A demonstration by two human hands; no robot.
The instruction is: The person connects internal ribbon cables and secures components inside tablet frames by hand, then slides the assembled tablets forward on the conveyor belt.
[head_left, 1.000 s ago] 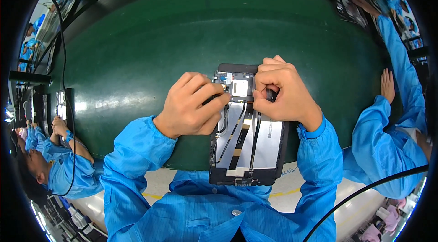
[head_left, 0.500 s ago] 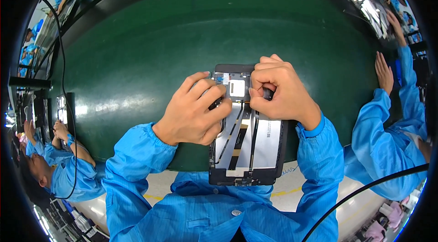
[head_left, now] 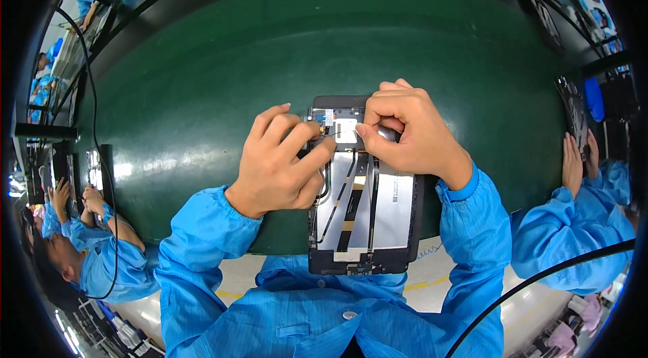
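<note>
An opened tablet [head_left: 398, 223] lies with its inner side up, its lower end past the table's near edge. Inside it are a silver panel, black flat cables [head_left: 372, 206] and a white square part [head_left: 346, 130] near the top. My right hand [head_left: 422, 132] pinches a thin dark wire [head_left: 341, 132] between thumb and forefinger over that white part. My left hand [head_left: 280, 162] is bent over the tablet's upper left edge. Its forefinger and thumb curl close to the wire's other end; their grip is partly hidden.
A green tabletop [head_left: 270, 47] spreads out ahead. Co-workers in blue work at both sides, one pair of hands [head_left: 577, 162] at the right beside a dark device [head_left: 572, 105]. Black cables hang at the left [head_left: 92, 88] and lower right [head_left: 540, 277].
My right fingertips have moved a little left, from the flat cable to over the white part, and the thin wire now shows. My left fingers have shifted slightly left.
</note>
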